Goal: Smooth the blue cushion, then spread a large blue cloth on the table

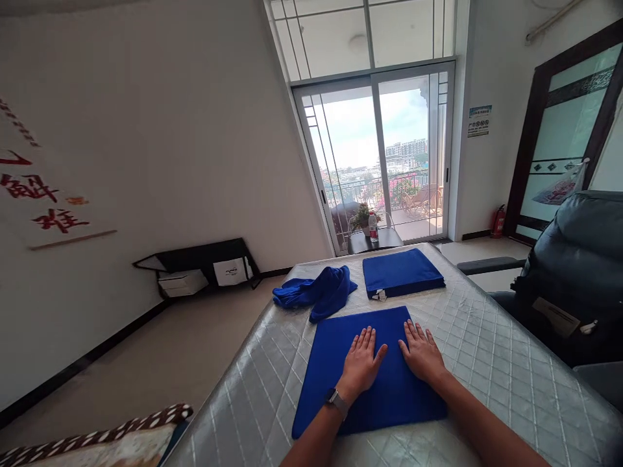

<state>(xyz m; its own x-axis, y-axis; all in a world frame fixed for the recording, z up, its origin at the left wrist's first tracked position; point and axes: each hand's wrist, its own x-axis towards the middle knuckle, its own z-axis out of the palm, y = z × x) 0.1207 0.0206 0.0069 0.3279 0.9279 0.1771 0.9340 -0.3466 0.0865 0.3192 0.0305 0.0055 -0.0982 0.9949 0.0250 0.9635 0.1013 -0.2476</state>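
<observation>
A flat blue cloth [389,402] lies spread on the quilted, plastic-covered mattress [253,383]. Palm down on its middle is my left hand [361,364], fingers stretched out, with a watch on the wrist. My right hand [422,351] rests flat near the cloth's right edge, its fingers straight and slightly apart. Beyond the hands, a neat stack of folded blue cloths [403,271] sits at the far end, a white tag showing at its front corner. To the left of the stack is a crumpled blue cloth [318,292], touching or nearly touching the flat one.
A black leather chair [579,272] stands right of the mattress. Past the far end, a small table [384,241] bears a bottle [373,228] and a plant [361,216] before the sliding glass door. A black shelf [209,259] with white boxes stands at the left wall.
</observation>
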